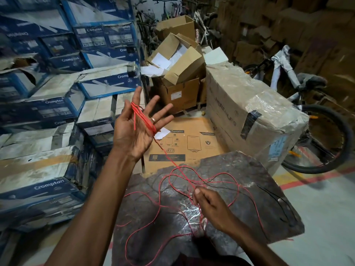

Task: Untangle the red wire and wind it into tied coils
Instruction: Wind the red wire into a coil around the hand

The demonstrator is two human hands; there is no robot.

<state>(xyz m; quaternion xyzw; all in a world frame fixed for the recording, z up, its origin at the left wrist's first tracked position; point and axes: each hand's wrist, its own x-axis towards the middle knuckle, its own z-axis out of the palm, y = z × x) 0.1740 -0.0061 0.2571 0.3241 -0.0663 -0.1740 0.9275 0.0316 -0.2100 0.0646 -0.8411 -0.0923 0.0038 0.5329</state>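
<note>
My left hand (134, 129) is raised palm up with the fingers spread. Several turns of the thin red wire (143, 117) run across the palm, between the thumb and the little-finger side. From the palm one strand drops down to a loose tangle of red wire (209, 181) lying on a dark plastic-wrapped block (259, 198). My right hand (209, 204) sits low over that tangle, fingers pinched on a strand. A thin black wire (282, 202) lies on the block's right side.
Stacked blue and white cartons (48, 112) fill the left. A flat brown carton (184, 143) lies ahead, open cardboard boxes (180, 73) behind it. A large wrapped box (249, 116) and a bicycle (315, 131) stand at the right. Grey floor with a red line (307, 181) is at right.
</note>
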